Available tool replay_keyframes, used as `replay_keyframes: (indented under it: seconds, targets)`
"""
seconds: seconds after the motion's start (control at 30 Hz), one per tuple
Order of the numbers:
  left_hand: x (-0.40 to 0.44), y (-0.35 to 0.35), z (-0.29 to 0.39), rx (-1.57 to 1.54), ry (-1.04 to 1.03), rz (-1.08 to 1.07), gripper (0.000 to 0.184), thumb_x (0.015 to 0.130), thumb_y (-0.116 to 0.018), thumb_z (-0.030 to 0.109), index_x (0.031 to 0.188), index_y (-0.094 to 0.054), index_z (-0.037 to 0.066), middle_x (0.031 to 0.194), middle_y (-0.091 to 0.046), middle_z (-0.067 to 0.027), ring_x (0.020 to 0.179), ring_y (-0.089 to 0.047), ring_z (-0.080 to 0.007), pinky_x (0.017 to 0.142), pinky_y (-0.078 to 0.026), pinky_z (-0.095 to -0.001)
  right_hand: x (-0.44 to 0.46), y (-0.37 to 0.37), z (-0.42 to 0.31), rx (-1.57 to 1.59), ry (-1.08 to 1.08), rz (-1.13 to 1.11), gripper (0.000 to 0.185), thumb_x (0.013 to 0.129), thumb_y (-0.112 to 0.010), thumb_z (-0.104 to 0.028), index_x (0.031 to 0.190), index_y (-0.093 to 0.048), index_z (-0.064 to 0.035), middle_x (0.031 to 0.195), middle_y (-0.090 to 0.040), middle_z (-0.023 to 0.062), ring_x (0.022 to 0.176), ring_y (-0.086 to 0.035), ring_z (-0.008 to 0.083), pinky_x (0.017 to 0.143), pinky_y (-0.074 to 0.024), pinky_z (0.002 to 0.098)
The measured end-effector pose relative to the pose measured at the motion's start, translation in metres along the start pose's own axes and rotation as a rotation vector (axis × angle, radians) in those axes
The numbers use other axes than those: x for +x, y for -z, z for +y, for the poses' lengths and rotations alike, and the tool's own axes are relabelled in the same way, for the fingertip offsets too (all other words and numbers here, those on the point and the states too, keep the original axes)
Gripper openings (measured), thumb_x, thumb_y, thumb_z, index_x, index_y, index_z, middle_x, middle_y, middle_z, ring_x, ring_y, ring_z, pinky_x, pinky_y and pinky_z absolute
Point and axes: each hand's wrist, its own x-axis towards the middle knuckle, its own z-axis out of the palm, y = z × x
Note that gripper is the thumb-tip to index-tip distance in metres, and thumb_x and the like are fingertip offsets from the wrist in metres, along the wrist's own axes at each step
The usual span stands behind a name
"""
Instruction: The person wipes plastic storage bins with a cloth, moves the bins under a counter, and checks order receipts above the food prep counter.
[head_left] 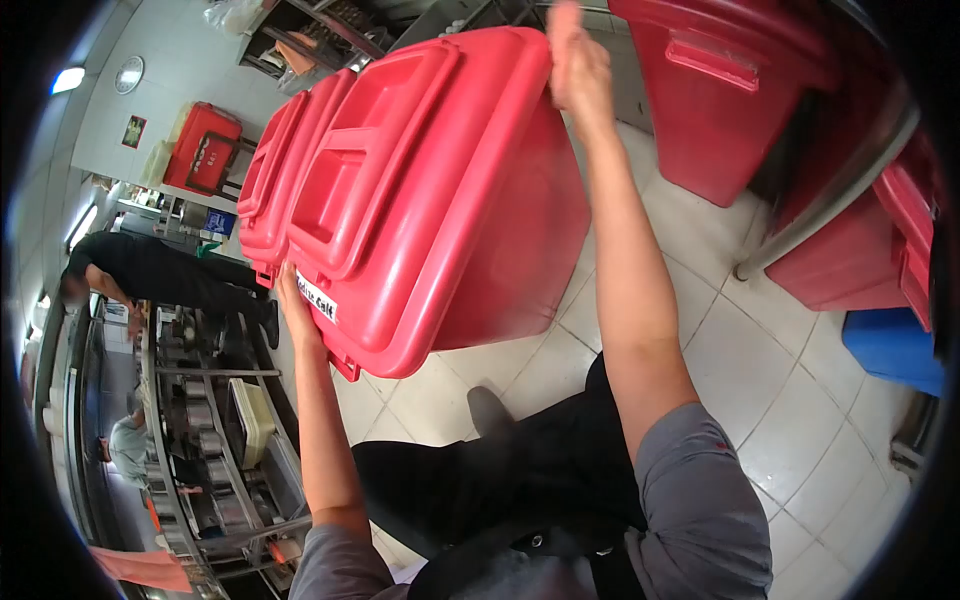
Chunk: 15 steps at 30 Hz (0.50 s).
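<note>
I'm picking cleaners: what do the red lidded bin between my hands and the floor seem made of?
Red lidded bin: probably moulded plastic, glossy; smooth rounded edges and soft highlights suggest it. Floor: pale, slightly shiny tiles, by the straight joints; ceramic or stone stays open.

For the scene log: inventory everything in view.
Near bin: 1, red, centre
Label: 1, white, near bin's rim
Second bin: 1, red, behind near bin
Right-side bins: at least 2, red, right
Container: 1, blue, right edge
Rail: 1, silver, right
Crate: 1, red, upper left
Clock: 1, white, upper left
Rack: 1, silver, left
Pots: several, silver, rack
Tray: 1, cream, rack
Cloth: 1, orange, lower left
People: 2, dark/pale clothes, left
Floor tiles: many, pale, below
Left hand: 1, bare, labelled rim
Right hand: 1, bare, opposite rim
Sleeves: 2, grey, bottom
</note>
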Motion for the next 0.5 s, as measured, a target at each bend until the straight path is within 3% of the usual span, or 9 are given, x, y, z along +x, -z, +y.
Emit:
replay_keyframes:
  seconds: [0.03,0.07,0.1,0.17,0.27,0.33,0.43,0.5]
  targets:
    - [-0.002,-0.001,0.001,0.021,-0.014,0.015,0.060,0.093,-0.053,0.048,0.137,-0.042,0.008,0.130,-0.051,-0.0083,0.115,-0.053,-0.0176,0.098,-0.042,-0.0322,-0.012,-0.026,-0.009,-0.094,0.329,0.115,0.034,0.097,-0.043,-0.029,0.094,-0.059,0.0003,0.109,-0.056,0.0182,0.108,-0.047,0.0310,0.094,-0.0389,0.0390]
    - [-0.003,-0.005,0.002,0.039,-0.029,0.027,0.060,0.093,-0.053,0.047,0.136,-0.042,0.008,0.130,-0.052,-0.0084,0.115,-0.053,-0.0175,0.098,-0.042,-0.0320,-0.024,-0.029,-0.009,-0.168,0.382,0.149,0.032,0.098,-0.043,-0.028,0.102,-0.060,-0.0004,0.113,-0.051,0.0201,0.114,-0.041,0.0345,0.097,-0.0365,0.0422]
    - [-0.005,-0.009,0.004,0.026,-0.033,0.027,0.060,0.093,-0.053,0.047,0.136,-0.042,0.008,0.130,-0.052,-0.0084,0.115,-0.053,-0.0175,0.098,-0.042,-0.0320,-0.067,-0.031,-0.028,-0.194,0.271,0.141,0.033,0.100,-0.044,-0.024,0.119,-0.056,-0.0005,0.118,-0.046,0.0206,0.113,-0.044,0.0334,0.096,-0.0381,0.0399]
    - [-0.007,-0.015,0.005,0.045,-0.063,0.086,0.059,0.093,-0.053,0.047,0.136,-0.044,0.008,0.128,-0.053,-0.0086,0.115,-0.053,-0.0169,0.098,-0.042,-0.0314,-0.175,-0.050,-0.057,0.167,0.094,0.111,0.030,0.099,-0.047,-0.017,0.125,-0.046,-0.0016,0.120,-0.044,0.0165,0.111,-0.048,0.0250,0.092,-0.0419,0.0357]
    - [0.000,-0.002,0.004,0.041,-0.039,0.053,0.060,0.093,-0.052,0.048,0.136,-0.044,0.006,0.129,-0.052,-0.0085,0.116,-0.052,-0.0169,0.099,-0.041,-0.0318,-0.305,-0.064,-0.086,0.159,0.148,-0.045,0.046,0.093,-0.058,-0.012,0.131,-0.033,-0.0095,0.120,-0.045,0.0130,0.112,-0.049,0.0180,0.090,-0.0436,0.0341]
    - [-0.014,-0.022,0.011,0.069,-0.112,0.045,0.062,0.094,-0.052,0.049,0.135,-0.043,0.004,0.129,-0.052,-0.0080,0.115,-0.053,-0.0179,0.100,-0.041,-0.0327,-0.307,-0.052,-0.094,-0.095,0.280,-0.102,0.047,0.092,-0.059,-0.012,0.131,-0.032,-0.0113,0.120,-0.046,0.0135,0.112,-0.049,0.0189,0.090,-0.0432,0.0338]
    - [-0.005,-0.008,0.006,0.005,-0.034,-0.006,0.061,0.094,-0.051,0.047,0.135,-0.043,0.004,0.128,-0.052,-0.0077,0.114,-0.053,-0.0185,0.099,-0.041,-0.0336,-0.235,-0.060,-0.066,-0.060,0.053,0.358,0.031,0.093,-0.055,-0.014,0.124,-0.058,-0.0089,0.122,-0.046,0.0184,0.119,-0.042,0.0307,0.096,-0.0397,0.0403]
    - [-0.006,-0.010,0.006,0.011,-0.031,0.001,0.060,0.094,-0.051,0.047,0.135,-0.043,0.004,0.128,-0.053,-0.0075,0.114,-0.053,-0.0182,0.099,-0.042,-0.0335,-0.189,-0.048,-0.014,-0.513,0.113,0.342,0.030,0.092,-0.056,-0.011,0.121,-0.060,-0.0055,0.129,-0.045,0.0182,0.122,-0.040,0.0336,0.101,-0.0367,0.0425]
